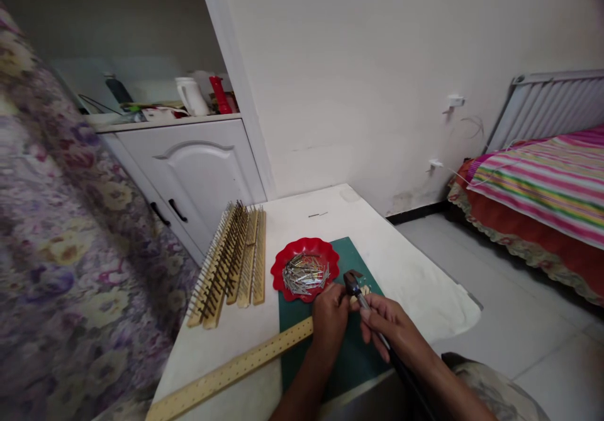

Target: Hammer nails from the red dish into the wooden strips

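My right hand (389, 325) is wrapped round the shaft of a hammer (353, 282), whose dark metal head is over the far end of a perforated wooden strip (245, 363). The strip runs from the lower left of the table across a green mat (342, 370). Close to the hammer head, my left hand (330, 314) rests over the strip with its fingers curled together. Whatever its fingertips pinch is hidden. Just beyond my left hand stands a red scalloped bowl (283, 258) of loose nails (304, 275).
Several wooden strips with nails standing up in them (236, 251) lie side by side at the table's left. Two thin nail-like pieces (317, 214) lie near the back of the white table (406, 270). A floral curtain (94, 251) hangs left; a bed (542, 169) stands right.
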`<state>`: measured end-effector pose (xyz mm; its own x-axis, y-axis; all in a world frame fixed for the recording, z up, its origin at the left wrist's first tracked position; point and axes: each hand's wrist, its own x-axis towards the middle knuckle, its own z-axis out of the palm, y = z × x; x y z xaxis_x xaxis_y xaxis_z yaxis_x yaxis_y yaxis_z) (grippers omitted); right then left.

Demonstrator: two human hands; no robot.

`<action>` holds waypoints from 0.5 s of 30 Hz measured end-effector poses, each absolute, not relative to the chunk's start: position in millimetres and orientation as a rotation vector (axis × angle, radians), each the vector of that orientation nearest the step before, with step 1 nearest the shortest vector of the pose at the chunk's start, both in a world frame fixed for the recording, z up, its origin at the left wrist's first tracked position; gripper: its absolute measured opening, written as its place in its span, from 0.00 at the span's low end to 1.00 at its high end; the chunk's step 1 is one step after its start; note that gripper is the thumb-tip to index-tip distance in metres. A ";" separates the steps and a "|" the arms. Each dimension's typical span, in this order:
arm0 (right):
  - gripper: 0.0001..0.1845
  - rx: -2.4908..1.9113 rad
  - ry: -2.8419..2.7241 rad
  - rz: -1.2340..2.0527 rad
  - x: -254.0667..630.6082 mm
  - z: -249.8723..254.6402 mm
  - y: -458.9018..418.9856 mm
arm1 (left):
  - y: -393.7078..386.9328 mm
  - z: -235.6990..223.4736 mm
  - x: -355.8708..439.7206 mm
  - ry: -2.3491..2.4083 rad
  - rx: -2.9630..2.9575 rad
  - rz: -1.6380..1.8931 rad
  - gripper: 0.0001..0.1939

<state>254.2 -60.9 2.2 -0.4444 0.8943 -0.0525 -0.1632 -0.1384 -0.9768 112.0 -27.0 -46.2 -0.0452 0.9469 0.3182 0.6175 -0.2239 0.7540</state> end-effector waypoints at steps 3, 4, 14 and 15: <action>0.18 -0.877 -1.333 1.689 254.9 0.8 -61.9 | -28.3 -46.1 112.6 1.667 1.856 1.149 0.09; 0.18 -0.871 -1.334 1.681 256.0 0.8 -62.2 | -29.7 -45.9 112.7 1.653 1.862 1.148 0.09; 0.16 -0.873 -1.273 1.635 271.7 0.2 -62.5 | -39.4 -14.6 70.7 1.770 1.953 1.148 0.09; 0.16 -0.870 -1.276 1.635 271.9 -1.0 -62.8 | -34.2 -8.8 63.4 1.867 1.965 1.104 0.10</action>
<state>271.9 -62.8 -1.0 -0.3841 0.9232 -0.0162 -0.2085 -0.1039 -0.9725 63.4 -34.2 -8.8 -0.0858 0.9272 0.3646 0.7662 -0.1725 0.6190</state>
